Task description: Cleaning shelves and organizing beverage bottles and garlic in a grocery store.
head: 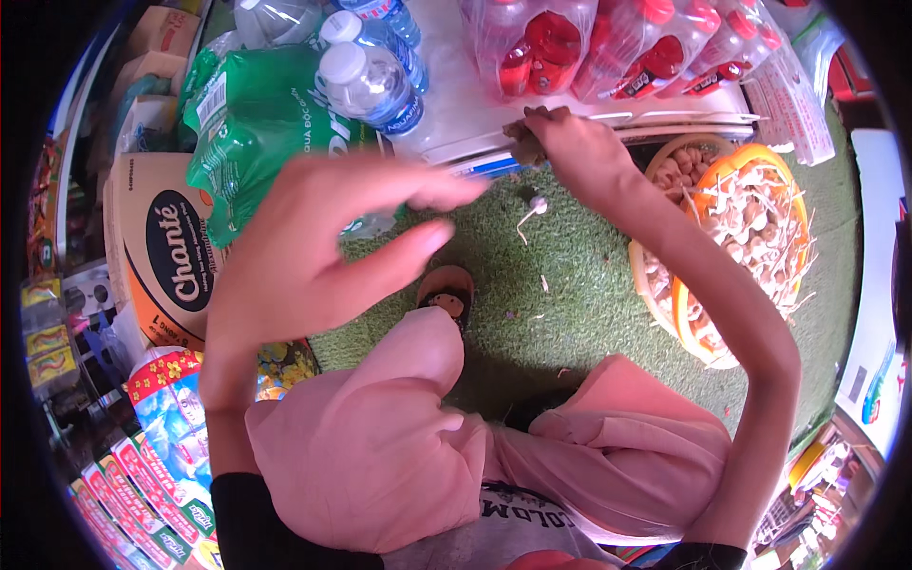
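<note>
My left hand (313, 249) is raised at left centre, blurred, its thumb and fingers apart with nothing between them. My right hand (570, 139) grips a small dark brownish thing (529, 142) at the edge of a white surface (456, 135); what it is cannot be told. Below that hand, a single garlic bulb (537, 206) with a dry stem lies on the green artificial grass mat (584, 285). To the right, under my right forearm, stand an orange-rimmed basket of garlic bulbs (755, 228) and a bowl of bulbs (687, 165).
Plastic water bottles (367, 85) and a green plastic-wrapped pack (263, 121) stand at upper left. Shrink-wrapped red-capped bottles (548, 57) line the back. A cardboard carton (167, 249) and colourful packages (171, 420) border the left. My sandalled foot (447, 296) rests on the mat.
</note>
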The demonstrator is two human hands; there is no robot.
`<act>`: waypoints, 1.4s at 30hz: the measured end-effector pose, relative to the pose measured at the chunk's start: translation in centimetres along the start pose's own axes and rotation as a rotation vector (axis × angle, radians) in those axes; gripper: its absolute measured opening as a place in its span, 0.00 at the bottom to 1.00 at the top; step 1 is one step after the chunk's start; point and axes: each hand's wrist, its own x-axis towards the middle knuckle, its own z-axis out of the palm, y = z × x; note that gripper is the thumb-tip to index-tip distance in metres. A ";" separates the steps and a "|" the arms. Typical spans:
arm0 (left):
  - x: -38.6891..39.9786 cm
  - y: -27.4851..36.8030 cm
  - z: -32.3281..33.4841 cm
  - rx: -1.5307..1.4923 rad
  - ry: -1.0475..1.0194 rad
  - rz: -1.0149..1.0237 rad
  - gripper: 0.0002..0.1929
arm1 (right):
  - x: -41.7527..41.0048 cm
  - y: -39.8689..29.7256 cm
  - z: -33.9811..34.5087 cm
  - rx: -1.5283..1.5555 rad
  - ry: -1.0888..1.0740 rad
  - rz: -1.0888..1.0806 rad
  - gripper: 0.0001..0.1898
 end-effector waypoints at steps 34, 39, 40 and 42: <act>10.8 -8.8 -2.8 0.487 0.258 0.156 0.17 | 9.0 -17.2 7.6 -0.108 0.279 0.303 0.05; 11.2 -8.9 -2.3 0.559 0.219 0.112 0.15 | 14.6 -19.0 8.3 -0.161 0.265 0.380 0.04; 11.6 -9.0 -2.1 0.557 0.214 0.127 0.15 | 15.7 -18.5 8.9 -0.144 0.340 0.432 0.04; 12.2 -9.1 -1.8 0.545 0.246 0.198 0.15 | 17.0 -17.5 9.6 -0.151 0.480 0.458 0.03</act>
